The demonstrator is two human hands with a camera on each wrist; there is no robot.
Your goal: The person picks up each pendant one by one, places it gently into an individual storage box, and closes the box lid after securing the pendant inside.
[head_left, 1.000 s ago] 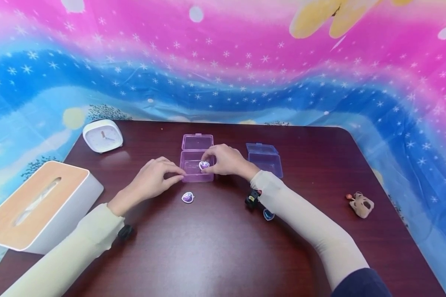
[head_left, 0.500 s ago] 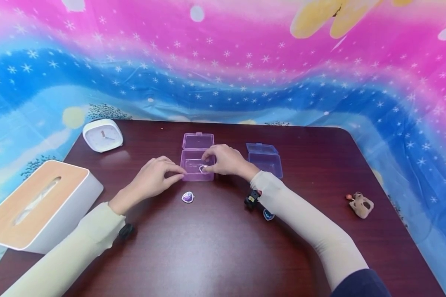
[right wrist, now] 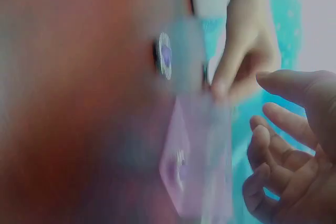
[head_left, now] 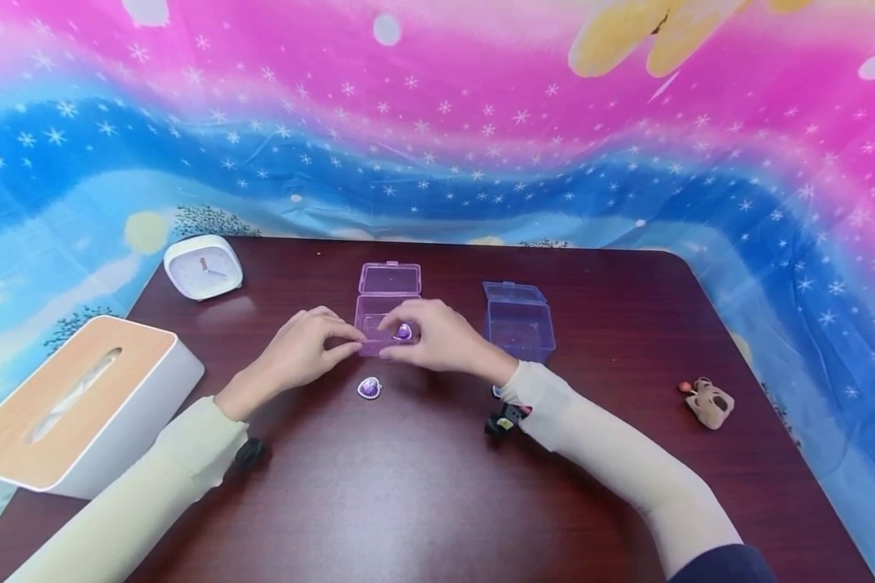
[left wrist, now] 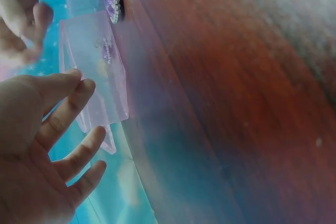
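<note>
A pink transparent plastic box [head_left: 390, 348] stands with its lid tipped back. At its near left corner my left hand [head_left: 302, 348] pinches the rim between thumb and index finger, the other fingers spread in the left wrist view. Inside the box lies a purple heart-shaped gem [head_left: 403, 332] with a pale beaded edge. Over the box's right side hovers my right hand [head_left: 445, 340], thumb and index finger apart, gripping nothing. A second purple heart gem [head_left: 369, 389] rests on the table in front of the box.
Right of the pink box is a blue transparent box [head_left: 521, 328] with its lid raised. A blue gem [head_left: 497, 391] is mostly hidden by the right cuff. A tissue box [head_left: 80, 405] and white clock [head_left: 203, 268] stand left; a small plush pendant [head_left: 710, 403] lies right.
My right hand has let go of the purple gem inside the pink box, parted its fingers and drawn slightly back toward me. The left hand has stayed at the box corner.
</note>
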